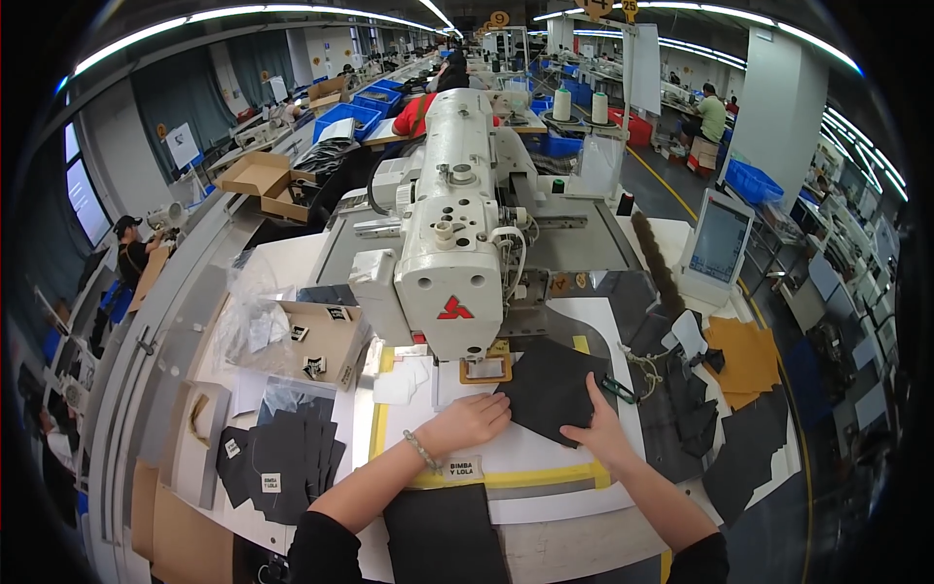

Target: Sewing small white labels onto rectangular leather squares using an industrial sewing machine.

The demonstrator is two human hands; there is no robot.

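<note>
A black fabric panel (547, 391) lies tilted on the white work plate, just right of the sewing machine's (452, 243) needle area. My left hand (474, 422) is closed at the panel's left edge, its fingertips pressed together there. On the right edge my right hand (603, 431) rests with thumb and forefinger spread apart over the panel. Close to my left fingers, below the machine head, sits a small amber-coloured frame (486, 369) with a pale piece inside. A printed white label (462, 468) lies below my left wrist, by the yellow tape (545, 477). Green-handled snips (619, 388) lie beside my right hand.
Stacked black panels (292, 457) and a cardboard box (326, 341) with small labels stand at left. White patches (401, 382) lie near the machine. Another black panel (443, 535) is at the front edge. Right: black scraps (744, 453), orange pieces (744, 355), a control screen (720, 238).
</note>
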